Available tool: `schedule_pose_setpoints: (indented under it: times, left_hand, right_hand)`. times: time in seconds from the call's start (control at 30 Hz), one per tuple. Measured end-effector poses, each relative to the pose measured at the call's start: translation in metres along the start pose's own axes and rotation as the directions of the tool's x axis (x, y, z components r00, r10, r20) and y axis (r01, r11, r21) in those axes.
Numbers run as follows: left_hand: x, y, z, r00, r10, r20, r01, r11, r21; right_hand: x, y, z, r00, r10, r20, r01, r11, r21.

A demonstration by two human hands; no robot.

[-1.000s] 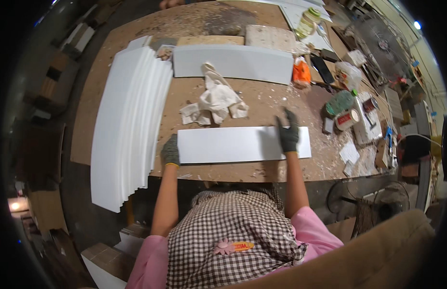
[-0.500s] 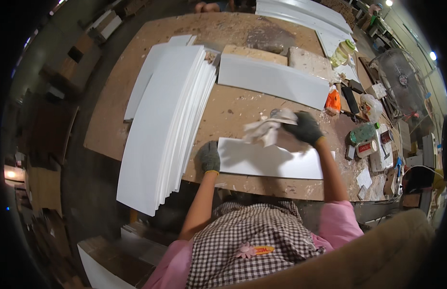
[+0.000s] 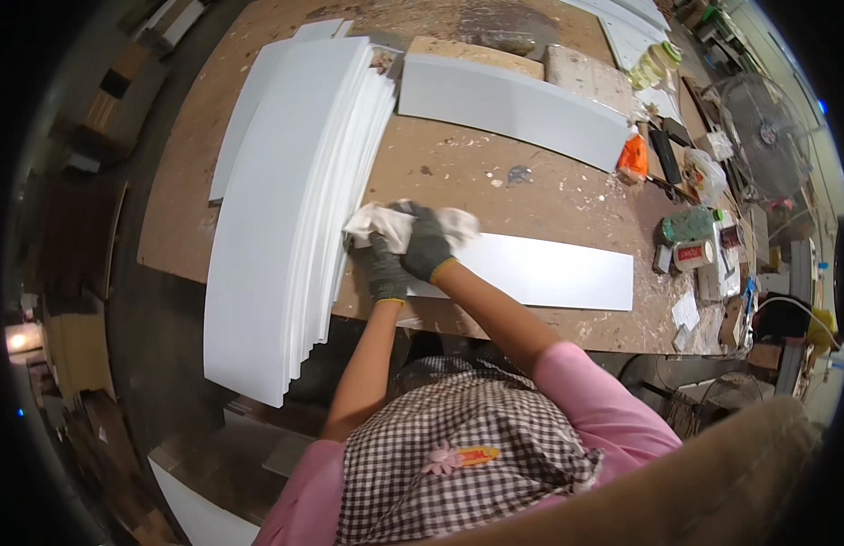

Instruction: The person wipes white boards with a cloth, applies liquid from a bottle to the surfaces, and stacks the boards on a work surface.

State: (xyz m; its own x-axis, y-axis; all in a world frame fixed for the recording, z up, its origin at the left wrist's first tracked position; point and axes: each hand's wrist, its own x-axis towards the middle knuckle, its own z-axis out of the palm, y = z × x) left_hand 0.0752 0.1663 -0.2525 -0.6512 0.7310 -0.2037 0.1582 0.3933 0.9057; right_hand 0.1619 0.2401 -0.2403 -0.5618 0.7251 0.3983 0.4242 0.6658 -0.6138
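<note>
A white panel lies flat along the near edge of the worktable. My right hand, in a dark grey glove, is closed on a crumpled off-white cloth at the panel's left end. Beside it, my gloved left hand is at that same end, touching or very close to the cloth. Its fingers are partly hidden by the cloth and the right hand. Just left of both hands rises a stack of white panels, leaning in a fanned row.
Another long white board stands on edge across the table, before a wrapped block. At the right are an orange packet, a green-tinted bottle, a cup and a yellowish bottle. A fan stands beyond.
My right hand has swept the cloth leftward from above the panel's right half to its left end, beside my left hand. The whole view has shifted slightly.
</note>
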Motion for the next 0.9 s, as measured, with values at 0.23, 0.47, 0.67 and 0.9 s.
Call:
schedule_pose_setpoints:
  times: [0.23,0.47,0.67,0.9]
  left_hand:
    - [0.007,-0.039,-0.019,0.927,0.337,0.167,-0.368,0.724,0.583]
    - [-0.008,0.027,-0.002,0.944,0.259,0.204,-0.330,0.772,0.544]
    - [-0.028,0.073,0.002,0.998,0.039,0.040,-0.050,0.940,0.338]
    - [-0.017,0.067,-0.020,0.860,-0.296,0.416,0.386,0.910,-0.150]
  right_hand:
    - [0.054,-0.025,-0.143,0.925,0.381,0.011,-0.361,0.886,-0.291]
    - [-0.117,-0.007,-0.171,0.989,0.060,0.133,-0.011,0.939,-0.345]
    - [-0.241,0.138,-0.306,0.859,0.465,-0.216,-0.490,0.618,-0.615]
    - [-0.230,0.115,-0.391,0.107,0.752,-0.651,-0.971,0.220,0.094]
